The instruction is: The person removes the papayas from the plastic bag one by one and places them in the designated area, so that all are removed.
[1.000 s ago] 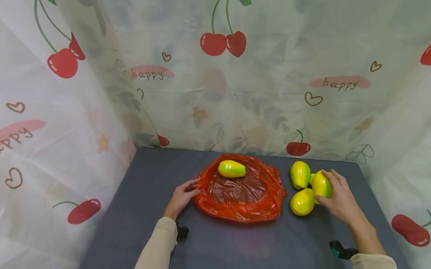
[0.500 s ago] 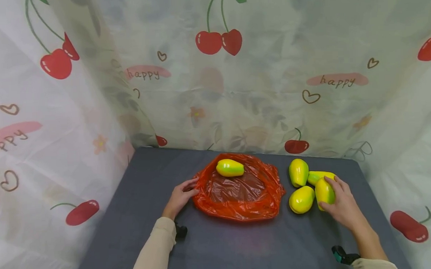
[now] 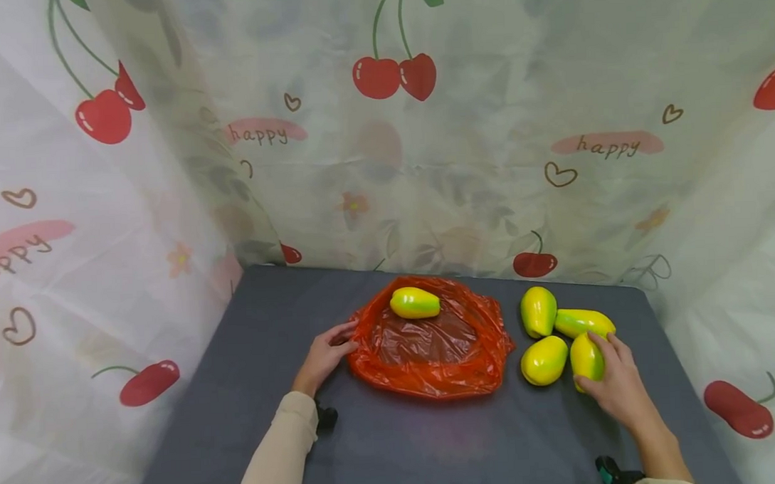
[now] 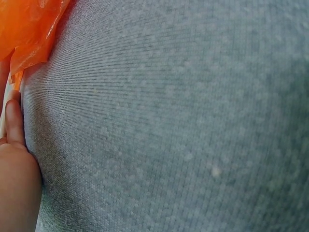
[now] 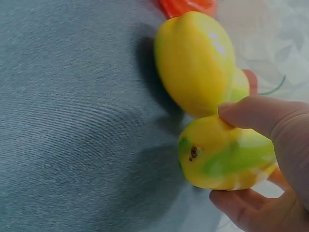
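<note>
In the head view, my right hand (image 3: 620, 387) grips a yellow-green papaya (image 3: 586, 360), thumb on one side and fingers on the other. The right wrist view shows this papaya (image 5: 227, 162) end-on, with a dark stem mark. Close by lie three more papayas: one at the front left (image 3: 544, 361), one behind it (image 3: 538, 312) and one on its side (image 3: 582, 322). At the table's middle a red plastic bag (image 3: 431, 381) lies spread with its mouth open, and a single papaya (image 3: 415, 303) rests in it. My left hand (image 3: 321, 360) pinches the bag's left edge.
A dark grey cloth covers the table (image 3: 433, 454). Behind it and on both sides hang pale curtains (image 3: 461, 161) printed with cherries. A black wrist device (image 3: 616, 472) sits on the right forearm, another (image 3: 327, 419) on the left.
My right hand has drawn its papaya toward me, off the group. The papaya behind it now shows fully and has shifted right. The left hand stays at the bag.
</note>
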Action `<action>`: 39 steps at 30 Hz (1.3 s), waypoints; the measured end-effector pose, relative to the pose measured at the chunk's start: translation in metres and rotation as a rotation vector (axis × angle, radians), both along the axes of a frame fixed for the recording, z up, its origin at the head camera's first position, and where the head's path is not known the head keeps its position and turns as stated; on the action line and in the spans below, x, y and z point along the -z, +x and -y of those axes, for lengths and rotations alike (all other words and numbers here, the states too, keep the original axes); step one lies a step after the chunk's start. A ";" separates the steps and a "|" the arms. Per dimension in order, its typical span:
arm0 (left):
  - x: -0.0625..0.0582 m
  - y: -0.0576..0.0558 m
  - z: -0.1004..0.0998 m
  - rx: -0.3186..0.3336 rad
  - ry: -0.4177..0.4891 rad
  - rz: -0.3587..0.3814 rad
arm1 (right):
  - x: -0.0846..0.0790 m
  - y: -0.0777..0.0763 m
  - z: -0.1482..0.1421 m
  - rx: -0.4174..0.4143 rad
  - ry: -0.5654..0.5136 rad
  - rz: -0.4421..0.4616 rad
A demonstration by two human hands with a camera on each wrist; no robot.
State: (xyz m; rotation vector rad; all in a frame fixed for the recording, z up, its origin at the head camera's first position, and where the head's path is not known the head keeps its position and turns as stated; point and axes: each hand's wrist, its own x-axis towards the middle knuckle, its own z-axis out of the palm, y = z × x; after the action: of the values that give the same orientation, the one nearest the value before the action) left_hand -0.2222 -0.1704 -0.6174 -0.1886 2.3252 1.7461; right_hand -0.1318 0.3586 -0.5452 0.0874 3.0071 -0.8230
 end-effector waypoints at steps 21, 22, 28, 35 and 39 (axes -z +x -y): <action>0.002 -0.001 0.001 0.001 0.007 0.002 | 0.021 0.004 0.008 0.069 -0.027 0.084; 0.003 -0.001 0.001 0.002 0.006 0.003 | 0.022 0.004 0.008 0.071 -0.028 0.088; 0.005 -0.001 0.001 -0.003 0.005 0.006 | 0.025 0.005 0.008 0.070 -0.027 0.094; 0.005 -0.001 0.000 -0.008 0.018 0.004 | 0.025 0.003 0.007 0.064 -0.016 0.110; 0.004 -0.001 0.001 -0.006 0.016 0.005 | 0.024 0.003 0.008 0.078 -0.009 0.094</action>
State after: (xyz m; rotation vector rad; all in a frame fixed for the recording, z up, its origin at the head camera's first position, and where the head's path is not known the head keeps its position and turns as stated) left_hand -0.2236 -0.1714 -0.6219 -0.1974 2.3088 1.7652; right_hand -0.1288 0.3507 -0.5693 0.2373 2.9279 -0.8144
